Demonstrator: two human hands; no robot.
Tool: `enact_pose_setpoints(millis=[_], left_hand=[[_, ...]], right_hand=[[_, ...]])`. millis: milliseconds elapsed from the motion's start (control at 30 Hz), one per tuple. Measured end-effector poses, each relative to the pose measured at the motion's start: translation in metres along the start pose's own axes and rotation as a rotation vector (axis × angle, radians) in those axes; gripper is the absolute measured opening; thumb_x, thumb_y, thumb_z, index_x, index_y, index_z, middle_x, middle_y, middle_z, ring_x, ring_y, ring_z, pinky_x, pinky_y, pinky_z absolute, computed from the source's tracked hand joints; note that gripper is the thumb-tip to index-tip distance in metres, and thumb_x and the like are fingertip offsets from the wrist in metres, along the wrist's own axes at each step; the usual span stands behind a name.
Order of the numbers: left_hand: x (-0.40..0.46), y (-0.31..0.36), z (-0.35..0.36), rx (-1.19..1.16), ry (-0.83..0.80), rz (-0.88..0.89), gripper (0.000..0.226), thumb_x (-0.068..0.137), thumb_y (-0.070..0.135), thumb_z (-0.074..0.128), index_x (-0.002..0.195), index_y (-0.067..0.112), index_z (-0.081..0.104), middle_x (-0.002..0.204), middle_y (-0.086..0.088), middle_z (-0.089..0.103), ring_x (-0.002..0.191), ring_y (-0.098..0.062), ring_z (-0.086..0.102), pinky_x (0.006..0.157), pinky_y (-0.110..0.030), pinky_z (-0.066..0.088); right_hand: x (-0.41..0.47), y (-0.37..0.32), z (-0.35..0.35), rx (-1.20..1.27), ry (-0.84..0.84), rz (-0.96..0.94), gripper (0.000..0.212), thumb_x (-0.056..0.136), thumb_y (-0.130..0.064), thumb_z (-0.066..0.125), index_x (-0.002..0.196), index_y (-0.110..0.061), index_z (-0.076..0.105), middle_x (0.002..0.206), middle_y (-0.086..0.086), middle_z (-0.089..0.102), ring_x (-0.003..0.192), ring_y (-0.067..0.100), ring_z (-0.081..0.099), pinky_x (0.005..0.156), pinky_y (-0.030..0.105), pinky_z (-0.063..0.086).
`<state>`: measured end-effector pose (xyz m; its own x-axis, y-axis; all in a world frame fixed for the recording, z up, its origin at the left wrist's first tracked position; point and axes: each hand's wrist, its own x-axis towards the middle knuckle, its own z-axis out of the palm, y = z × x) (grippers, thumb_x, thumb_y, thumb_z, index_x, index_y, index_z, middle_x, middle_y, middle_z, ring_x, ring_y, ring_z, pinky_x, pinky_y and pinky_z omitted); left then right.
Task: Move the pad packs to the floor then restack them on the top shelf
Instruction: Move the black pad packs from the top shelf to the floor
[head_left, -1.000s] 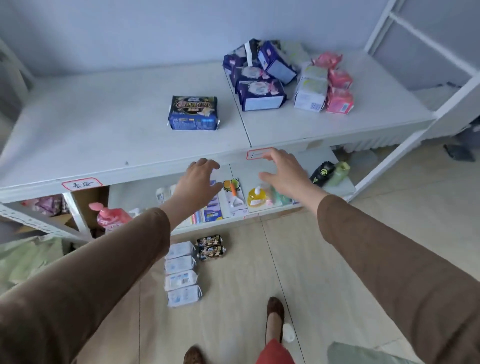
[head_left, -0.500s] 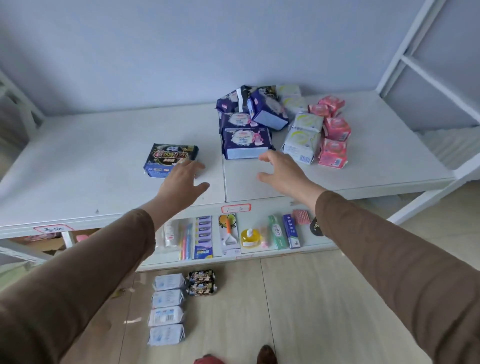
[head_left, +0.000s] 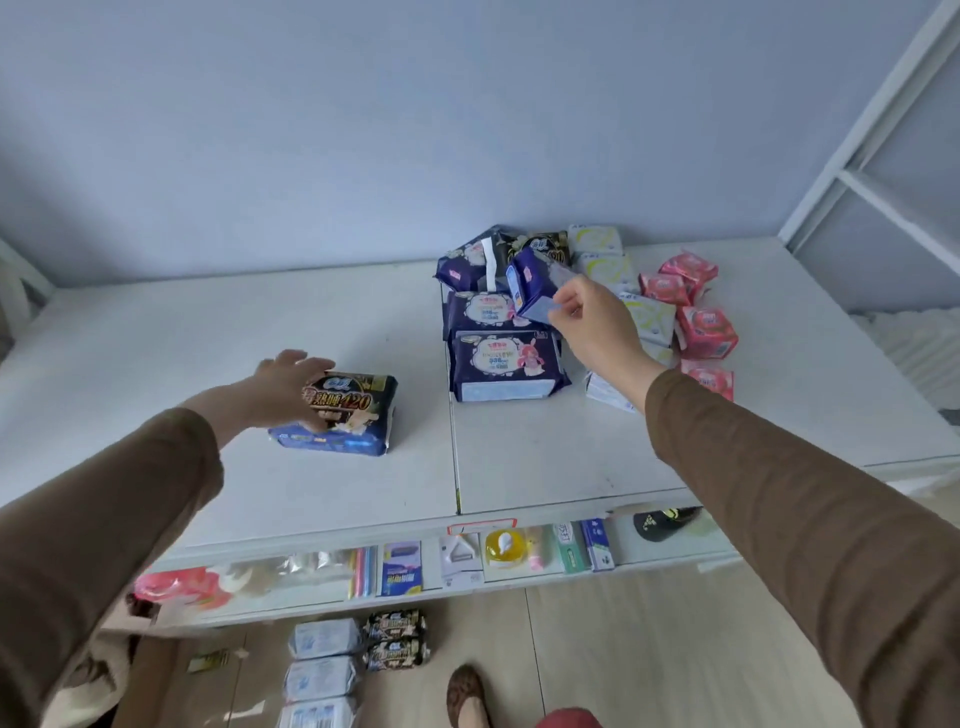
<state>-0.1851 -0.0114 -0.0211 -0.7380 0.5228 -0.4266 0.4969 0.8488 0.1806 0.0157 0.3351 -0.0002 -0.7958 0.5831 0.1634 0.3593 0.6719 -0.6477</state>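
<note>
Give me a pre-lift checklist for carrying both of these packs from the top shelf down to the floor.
1. Left hand grip on the dark blue pack: not ok, fingers lie against its left end and top, not yet wrapped round it.
2. Right hand grip on the tilted purple pack: ok, fingers pinch its lower corner.
3. Purple pack free of the pile: cannot tell, it leans on the purple packs below.
4. Dark blue pack free of neighbours: ok, it lies alone on the top shelf.
5. Floor space: ok, bare tiles right of the pale packs.
</note>
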Motion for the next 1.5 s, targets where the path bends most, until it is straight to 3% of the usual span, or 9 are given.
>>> enact_pose_setpoints(millis=[100, 233, 433, 567, 867, 967, 1067, 1267, 1500], left_hand=[[0.017, -0.002, -0.002, -0.116, -0.093, 0.017, 0.102, 0.066, 0.039, 0.088, 0.15, 0.028, 0.032, 0.13, -0.004, 0.041, 0.117, -0.026, 0.046, 0.105, -0.039, 0.038], [0.041, 0.019, 0.0, -0.141, 0.013, 0.008, 0.097, 0.059, 0.049, 0.089, 0.139, 0.02, 0.044, 0.118, -0.003, 0.044, 0.108, -0.024, 0.049, 0.1, -0.04, 0.044], [0.064, 0.043, -0.006, -0.216, 0.191, 0.024, 0.068, 0.056, 0.048, 0.089, 0.106, 0.022, 0.051, 0.11, 0.001, 0.041, 0.092, -0.018, 0.051, 0.078, -0.039, 0.052], [0.073, 0.046, -0.01, -0.279, 0.141, 0.037, 0.053, 0.061, 0.039, 0.084, 0.097, 0.029, 0.046, 0.103, 0.003, 0.052, 0.084, -0.014, 0.056, 0.057, -0.028, 0.047], [0.073, 0.043, -0.018, -0.314, -0.029, -0.036, 0.075, 0.052, 0.046, 0.086, 0.116, 0.031, 0.05, 0.109, 0.009, 0.059, 0.097, -0.013, 0.058, 0.079, -0.032, 0.051], [0.07, 0.047, -0.019, -0.313, -0.04, -0.029, 0.057, 0.056, 0.043, 0.086, 0.102, 0.027, 0.058, 0.103, 0.005, 0.059, 0.091, -0.014, 0.06, 0.081, -0.037, 0.053], [0.066, 0.051, -0.02, -0.393, -0.062, -0.025, 0.049, 0.064, 0.03, 0.086, 0.104, 0.022, 0.059, 0.102, 0.0, 0.064, 0.089, -0.018, 0.064, 0.079, -0.038, 0.054], [0.049, 0.048, -0.017, -0.587, -0.074, -0.03, 0.046, 0.068, 0.028, 0.088, 0.103, 0.024, 0.058, 0.1, 0.001, 0.072, 0.097, -0.02, 0.065, 0.088, -0.038, 0.05], [0.022, 0.048, -0.017, -0.645, 0.102, 0.024, 0.04, 0.071, 0.031, 0.086, 0.1, 0.028, 0.059, 0.093, 0.002, 0.072, 0.089, -0.019, 0.066, 0.067, -0.031, 0.045]], right_hand=[[0.031, 0.008, -0.002, -0.004, 0.063, 0.027, 0.014, 0.094, -0.017, 0.058, 0.107, -0.013, 0.059, 0.102, 0.001, 0.06, 0.094, 0.019, 0.058, 0.074, 0.026, 0.037], [0.075, 0.02, -0.008, 0.014, 0.118, 0.108, 0.023, 0.095, -0.018, 0.057, 0.116, -0.008, 0.056, 0.112, 0.007, 0.058, 0.1, 0.023, 0.058, 0.08, 0.028, 0.04], [0.137, 0.044, 0.001, 0.091, -0.011, 0.238, 0.043, 0.097, -0.023, 0.056, 0.137, -0.008, 0.048, 0.136, 0.011, 0.055, 0.122, 0.028, 0.054, 0.094, 0.03, 0.04], [0.171, 0.05, 0.016, 0.157, -0.136, 0.258, 0.06, 0.096, -0.023, 0.061, 0.149, -0.01, 0.036, 0.149, 0.01, 0.045, 0.132, 0.026, 0.048, 0.103, 0.034, 0.039], [0.231, 0.051, 0.029, -0.013, -0.476, 0.34, 0.116, 0.079, -0.024, 0.083, 0.158, -0.031, -0.002, 0.151, 0.018, 0.042, 0.117, 0.035, 0.054, 0.09, 0.041, 0.047], [0.239, 0.055, 0.03, -0.027, -0.524, 0.346, 0.106, 0.074, -0.028, 0.086, 0.156, -0.019, 0.019, 0.129, 0.016, 0.053, 0.075, 0.023, 0.052, 0.063, 0.034, 0.045], [0.235, 0.059, 0.026, -0.041, -0.586, 0.3, 0.073, 0.075, -0.03, 0.086, 0.137, -0.01, 0.053, 0.121, 0.009, 0.059, 0.088, 0.02, 0.053, 0.059, 0.027, 0.039], [0.202, 0.047, 0.029, 0.109, -0.436, 0.13, 0.055, 0.082, -0.025, 0.08, 0.127, -0.016, 0.049, 0.123, 0.002, 0.05, 0.104, 0.02, 0.048, 0.077, 0.03, 0.038], [0.152, -0.001, -0.012, 0.347, -0.046, -0.044, 0.044, 0.088, -0.023, 0.074, 0.124, -0.017, 0.049, 0.12, -0.003, 0.054, 0.106, 0.012, 0.054, 0.075, 0.013, 0.041]])
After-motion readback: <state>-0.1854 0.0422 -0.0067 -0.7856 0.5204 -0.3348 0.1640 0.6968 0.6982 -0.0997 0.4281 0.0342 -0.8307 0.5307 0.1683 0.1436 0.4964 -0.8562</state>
